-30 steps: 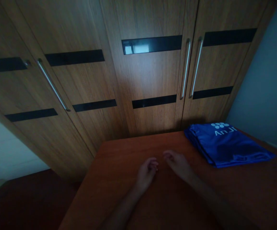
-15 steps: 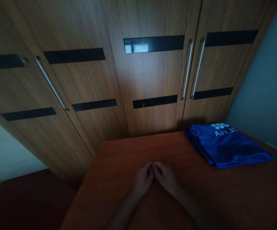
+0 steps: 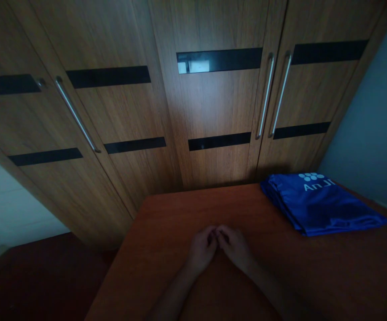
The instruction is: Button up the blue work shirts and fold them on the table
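Note:
My left hand [image 3: 203,248] rests over the reddish-brown table [image 3: 166,218], its fingers curled inward. Against it, fingertips to fingertips, is my right hand [image 3: 235,248], curled the same way. The image is dark, and whether anything small lies between the fingertips cannot be made out. To the right of my hands, a folded blue cloth or bag [image 3: 320,205] with white lettering and white dots lies on the table, touched by neither hand.
Behind the table stands a wooden wardrobe [image 3: 213,98] with dark strips and long metal handles [image 3: 265,96]. A pale wall [image 3: 370,133] is at the right. Dark red floor [image 3: 46,276] shows at the lower left.
The view has shifted slightly, so the wardrobe and blue cloth appear a little further right. Both hands keep the same pose, fingertips together.

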`<state>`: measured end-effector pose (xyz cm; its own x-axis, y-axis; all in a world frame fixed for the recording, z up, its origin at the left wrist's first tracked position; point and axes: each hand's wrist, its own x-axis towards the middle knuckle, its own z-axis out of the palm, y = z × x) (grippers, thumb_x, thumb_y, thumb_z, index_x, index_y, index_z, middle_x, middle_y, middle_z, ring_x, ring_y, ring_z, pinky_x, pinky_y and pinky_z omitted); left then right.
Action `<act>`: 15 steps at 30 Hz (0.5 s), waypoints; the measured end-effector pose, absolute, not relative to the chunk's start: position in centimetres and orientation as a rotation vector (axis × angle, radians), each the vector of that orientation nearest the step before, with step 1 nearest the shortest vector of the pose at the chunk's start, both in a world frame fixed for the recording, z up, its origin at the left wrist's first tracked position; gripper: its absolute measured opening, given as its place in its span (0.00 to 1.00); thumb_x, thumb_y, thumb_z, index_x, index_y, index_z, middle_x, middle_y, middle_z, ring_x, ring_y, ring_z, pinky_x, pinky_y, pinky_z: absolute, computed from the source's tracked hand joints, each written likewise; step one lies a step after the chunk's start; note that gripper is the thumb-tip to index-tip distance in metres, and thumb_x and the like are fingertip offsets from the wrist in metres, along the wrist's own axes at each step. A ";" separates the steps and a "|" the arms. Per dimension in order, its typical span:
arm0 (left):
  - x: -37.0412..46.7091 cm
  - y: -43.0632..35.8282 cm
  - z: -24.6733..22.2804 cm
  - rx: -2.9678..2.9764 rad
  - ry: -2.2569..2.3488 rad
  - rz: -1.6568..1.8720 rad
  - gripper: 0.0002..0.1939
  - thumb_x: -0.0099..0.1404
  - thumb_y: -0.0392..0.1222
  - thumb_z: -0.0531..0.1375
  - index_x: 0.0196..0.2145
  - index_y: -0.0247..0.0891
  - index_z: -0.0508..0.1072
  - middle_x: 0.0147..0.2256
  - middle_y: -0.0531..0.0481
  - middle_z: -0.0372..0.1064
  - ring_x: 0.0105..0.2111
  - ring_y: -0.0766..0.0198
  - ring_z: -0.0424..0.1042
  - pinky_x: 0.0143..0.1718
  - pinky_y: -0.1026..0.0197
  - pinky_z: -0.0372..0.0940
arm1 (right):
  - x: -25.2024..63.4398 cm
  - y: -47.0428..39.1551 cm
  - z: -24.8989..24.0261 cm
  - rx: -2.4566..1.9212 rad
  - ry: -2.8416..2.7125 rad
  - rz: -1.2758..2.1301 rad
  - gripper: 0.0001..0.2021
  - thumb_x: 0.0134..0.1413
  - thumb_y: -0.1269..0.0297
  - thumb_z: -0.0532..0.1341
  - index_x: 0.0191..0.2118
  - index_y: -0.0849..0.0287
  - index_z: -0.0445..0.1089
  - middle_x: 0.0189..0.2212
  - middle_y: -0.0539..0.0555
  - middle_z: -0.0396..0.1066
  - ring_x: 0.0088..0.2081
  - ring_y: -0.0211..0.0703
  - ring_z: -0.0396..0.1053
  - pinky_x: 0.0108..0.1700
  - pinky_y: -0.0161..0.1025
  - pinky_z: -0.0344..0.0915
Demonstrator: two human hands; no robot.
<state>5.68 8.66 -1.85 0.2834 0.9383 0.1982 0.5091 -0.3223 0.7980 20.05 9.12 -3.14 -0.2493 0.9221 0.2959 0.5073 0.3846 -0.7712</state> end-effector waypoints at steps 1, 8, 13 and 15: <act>5.7 8.6 -1.8 1.947 1.291 0.902 0.16 0.59 0.31 0.51 0.42 0.38 0.73 0.34 0.50 0.73 0.33 0.64 0.70 0.36 0.63 0.62 | 20.1 9.1 -3.2 -1.228 -1.891 0.701 0.10 0.57 0.70 0.50 0.32 0.56 0.68 0.29 0.50 0.72 0.31 0.38 0.69 0.34 0.33 0.61; 5.7 8.7 -2.2 1.949 1.302 0.894 0.16 0.59 0.31 0.51 0.42 0.38 0.72 0.33 0.50 0.73 0.32 0.65 0.69 0.36 0.64 0.62 | 20.2 9.1 -3.0 -1.206 -1.887 0.712 0.10 0.58 0.69 0.50 0.31 0.57 0.67 0.27 0.50 0.71 0.30 0.37 0.69 0.33 0.32 0.60; 5.7 8.7 -1.9 1.958 1.301 0.893 0.15 0.58 0.32 0.51 0.41 0.38 0.72 0.32 0.51 0.73 0.32 0.65 0.69 0.35 0.65 0.62 | 20.2 9.1 -3.0 -1.205 -1.898 0.714 0.10 0.58 0.69 0.50 0.30 0.57 0.67 0.27 0.50 0.71 0.29 0.37 0.68 0.32 0.32 0.60; 5.7 8.6 -1.8 1.957 1.305 0.892 0.15 0.59 0.32 0.51 0.41 0.38 0.72 0.32 0.51 0.72 0.31 0.65 0.69 0.34 0.65 0.61 | 20.1 9.1 -3.0 -1.193 -1.900 0.711 0.10 0.58 0.70 0.50 0.31 0.57 0.67 0.27 0.50 0.71 0.30 0.37 0.68 0.33 0.32 0.60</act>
<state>5.71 8.64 -1.78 0.2849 0.9383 0.1958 0.5230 -0.3234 0.7886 20.15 9.05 -2.97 -0.2670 0.9121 0.3110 0.4836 0.4059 -0.7754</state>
